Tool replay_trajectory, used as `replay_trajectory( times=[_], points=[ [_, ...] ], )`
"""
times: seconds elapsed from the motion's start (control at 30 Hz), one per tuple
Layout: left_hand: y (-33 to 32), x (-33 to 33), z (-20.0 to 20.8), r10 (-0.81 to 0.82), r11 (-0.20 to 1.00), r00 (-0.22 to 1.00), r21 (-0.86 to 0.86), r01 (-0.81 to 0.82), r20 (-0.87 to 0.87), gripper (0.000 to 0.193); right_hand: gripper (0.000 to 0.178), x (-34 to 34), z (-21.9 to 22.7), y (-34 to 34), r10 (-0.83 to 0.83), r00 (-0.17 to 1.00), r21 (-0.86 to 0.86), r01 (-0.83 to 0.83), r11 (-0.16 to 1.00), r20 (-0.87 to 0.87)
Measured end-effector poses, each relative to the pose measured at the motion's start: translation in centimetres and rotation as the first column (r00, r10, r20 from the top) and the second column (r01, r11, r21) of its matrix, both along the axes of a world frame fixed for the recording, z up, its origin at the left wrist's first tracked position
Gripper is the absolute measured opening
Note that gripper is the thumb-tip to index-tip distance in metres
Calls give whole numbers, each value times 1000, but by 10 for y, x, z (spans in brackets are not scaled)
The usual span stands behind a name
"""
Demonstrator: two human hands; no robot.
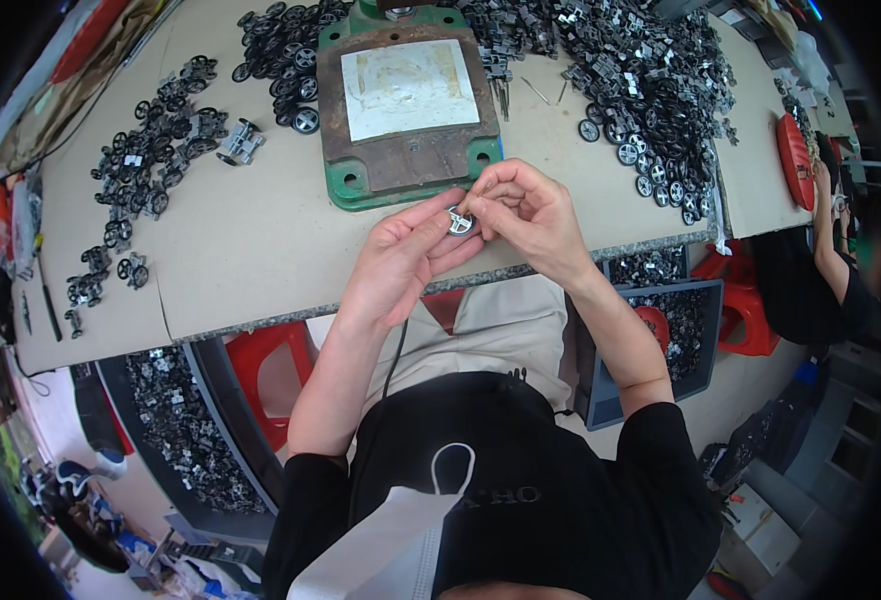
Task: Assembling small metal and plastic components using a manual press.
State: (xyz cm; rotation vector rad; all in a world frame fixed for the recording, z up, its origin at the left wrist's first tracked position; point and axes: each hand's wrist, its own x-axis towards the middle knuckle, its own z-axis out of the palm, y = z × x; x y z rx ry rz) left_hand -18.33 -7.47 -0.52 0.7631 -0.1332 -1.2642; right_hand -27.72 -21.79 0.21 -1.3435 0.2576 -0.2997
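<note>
Near side of the green press base (416, 172), the left hand (401, 255) lies palm up with its fingers half curled, cradling a small spoked wheel (461, 221) with its thumb at the rim. The right hand (531, 220) is mostly closed, thumb and forefinger brought together at the wheel; whether a tiny part sits in that pinch I cannot tell. The wheel is just in front of the press base's near edge, over the strip of bench (251, 270) between the base and the bench's front edge. That strip is narrow, and both forearms cross the front edge to reach it.

Left of the press base, a wide stretch of tan bench top runs to a straggling cluster of wheeled parts (151, 160); one grey wheeled piece (241, 143) lies apart, on the cluster's side toward the base. Behind the base's left side, black wheels (281, 60) are heaped close to it.

To the right of the base there is a shorter stretch of bench top, with thin pins (536, 90) on its far part, and then a large parts heap (651, 80) whose loose wheels (666, 185) spill toward the front edge. Below bench level, a grey bin (706, 385) of parts stands to the base's near right, another bin (264, 455) to its near left.
</note>
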Motion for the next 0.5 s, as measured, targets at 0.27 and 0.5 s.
replay_trajectory(
  times=[0.27,0.5],
  points=[
    [0,-2,-5,40,999,999,2,-40,-8,35,8,-2,-7,7,-67,960,-750,255,611,271],
    [1,-4,-5,24,1000,1000,-11,-24,10,38,16,-12,3,8,-76,997,-409,72,910,7]
  ],
)
